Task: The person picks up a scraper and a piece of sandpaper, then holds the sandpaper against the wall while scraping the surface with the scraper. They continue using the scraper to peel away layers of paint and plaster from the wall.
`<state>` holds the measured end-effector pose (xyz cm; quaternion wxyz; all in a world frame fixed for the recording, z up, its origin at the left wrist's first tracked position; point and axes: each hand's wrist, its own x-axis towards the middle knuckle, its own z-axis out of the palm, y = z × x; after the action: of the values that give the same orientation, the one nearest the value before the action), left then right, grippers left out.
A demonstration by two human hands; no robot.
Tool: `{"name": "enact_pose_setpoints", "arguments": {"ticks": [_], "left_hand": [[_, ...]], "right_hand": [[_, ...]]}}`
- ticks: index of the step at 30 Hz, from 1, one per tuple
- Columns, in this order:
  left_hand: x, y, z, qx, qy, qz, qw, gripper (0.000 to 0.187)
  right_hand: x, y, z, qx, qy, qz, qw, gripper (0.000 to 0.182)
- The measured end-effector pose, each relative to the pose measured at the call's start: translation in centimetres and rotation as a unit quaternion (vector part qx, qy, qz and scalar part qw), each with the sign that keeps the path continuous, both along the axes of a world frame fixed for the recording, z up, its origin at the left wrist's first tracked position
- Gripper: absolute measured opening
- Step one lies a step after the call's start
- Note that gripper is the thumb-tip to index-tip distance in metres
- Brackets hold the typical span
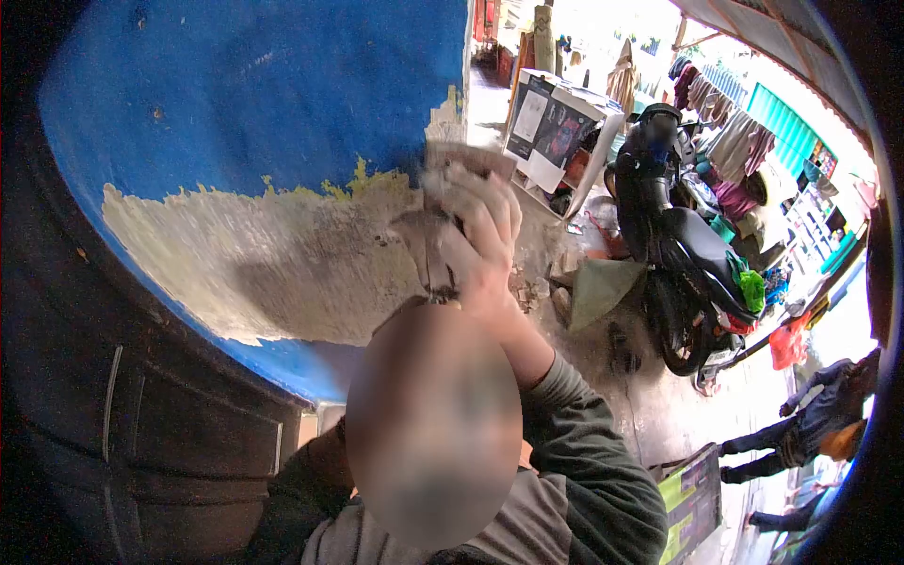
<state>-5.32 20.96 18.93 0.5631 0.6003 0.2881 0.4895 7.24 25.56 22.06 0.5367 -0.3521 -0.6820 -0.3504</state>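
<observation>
My right hand (478, 221) is raised against the wall (301, 94), its fingers bent and smeared by motion. It presses on a flat, greyish, board-like piece (485, 160) at the wall's edge; blur hides exactly what kind of thing it is. Beside the fingers is a large rough patch (311, 245), where the blue paint is gone and pale plaster shows with yellowish edges. My left arm's dark sleeve (301, 490) shows at the bottom, but the hand is hidden behind a blurred oval.
A dark panelled door (188, 433) stands at lower left. Right of the wall's edge are a box with printed sides (551, 132) and a parked motorcycle (692, 235). Clothes hang (734, 132) behind it. Other people (800, 419) stand at the far right.
</observation>
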Motion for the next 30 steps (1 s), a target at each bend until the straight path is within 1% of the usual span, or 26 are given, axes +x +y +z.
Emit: {"name": "enact_pose_setpoints", "arguments": {"ticks": [1, 2, 3, 4, 5, 7, 8, 9, 10, 11, 12, 13, 15, 17, 18, 20, 23, 24, 26, 28, 30], "left_hand": [[0.1, 0.3, 0.1, 0.003, -0.001, 0.0, 1.0, 0.032], [0.3, 0.6, 0.2, 0.023, -0.005, 0.0, 1.0, 0.032], [0.5, 0.9, 0.5, 0.04, -0.007, -0.001, 0.999, 0.033], [0.3, 0.8, 2.2, 0.018, -0.013, -0.028, 0.999, 0.034], [0.3, 0.6, 2.3, 0.017, -0.011, -0.029, 0.999, 0.034], [0.6, 0.2, 2.6, -0.009, -0.037, -0.042, 0.998, 0.034], [0.7, -0.2, 2.0, -0.008, -0.009, -0.017, 1.0, 0.034], [0.8, -0.3, 1.6, -0.005, -0.009, -0.019, 1.0, 0.034], [1.0, -0.4, 1.5, 0.006, -0.021, -0.017, 1.0, 0.034], [1.2, -0.5, 1.8, 0.015, -0.034, -0.014, 0.999, 0.034], [1.1, -0.3, 2.4, -0.016, -0.023, -0.021, 0.999, 0.034], [1.1, -0.3, 3.3, -0.016, -0.021, -0.021, 0.999, 0.034], [0.9, -0.4, 4.5, -0.031, -0.071, -0.046, 0.996, 0.033], [1.1, -0.3, 3.3, -0.022, -0.078, -0.036, 0.996, 0.032], [0.8, -0.3, 2.5, -0.033, -0.072, -0.047, 0.996, 0.032], [0.3, -0.4, 2.9, -0.054, -0.066, -0.068, 0.994, 0.034], [0.2, -0.3, 5.2, -0.042, -0.058, -0.077, 0.994, 0.034], [0.3, -0.1, 5.1, -0.036, -0.06, -0.081, 0.994, 0.034], [1.2, 0.3, 3.4, -0.057, -0.144, -0.077, 0.985, 0.028], [1.1, 0.1, 2.5, -0.06, -0.14, -0.076, 0.986, 0.028], [1.1, 0.2, 3.0, -0.057, -0.141, -0.068, 0.986, 0.028]], "right_hand": [[-0.1, -0.2, -0.2, -0.03, 0.009, 0.0, 0.999, 0.022], [0.0, 0.6, 0.2, 0.012, 0.009, -0.004, 1.0, 0.022], [0.5, 1.1, 0.8, 0.012, 0.007, -0.005, 1.0, 0.022], [0.6, 0.9, 2.5, 0.025, 0.001, 0.004, 1.0, 0.021], [0.7, 0.9, 3.4, 0.039, -0.005, 0.013, 0.999, 0.021], [0.9, 1.1, 2.5, 0.054, -0.012, 0.004, 0.998, 0.021], [0.7, 0.5, 1.8, 0.029, -0.004, 0.003, 1.0, 0.023], [0.5, 0.1, 1.0, 0.004, 0.005, 0.0, 1.0, 0.025], [0.3, 0.2, 1.0, 0.005, 0.014, 0.002, 1.0, 0.027], [0.6, 0.5, 1.5, 0.007, 0.013, 0.001, 1.0, 0.027], [1.1, 1.1, 2.4, 0.028, -0.004, 0.009, 1.0, 0.027], [1.2, 1.2, 3.5, 0.048, -0.021, 0.017, 0.998, 0.026], [1.0, 1.1, 4.2, 0.057, -0.019, 0.022, 0.998, 0.025], [1.1, 1.0, 3.3, 0.043, -0.017, -0.007, 0.999, 0.025], [1.0, 0.8, 2.2, 0.028, -0.001, 0.002, 1.0, 0.024], [0.6, 0.6, 2.6, 0.035, 0.001, -0.006, 0.999, 0.024], [0.8, 0.3, 4.3, 0.037, -0.012, -0.013, 0.999, 0.027], [0.7, 0.2, 4.6, 0.034, -0.011, -0.01, 0.999, 0.026], [0.7, 0.6, 4.2, 0.042, -0.006, -0.022, 0.999, 0.025], [0.3, 0.3, 2.8, 0.031, 0.005, -0.026, 0.999, 0.024], [0.9, 1.0, 2.7, 0.035, -0.001, -0.026, 0.999, 0.02]]}}
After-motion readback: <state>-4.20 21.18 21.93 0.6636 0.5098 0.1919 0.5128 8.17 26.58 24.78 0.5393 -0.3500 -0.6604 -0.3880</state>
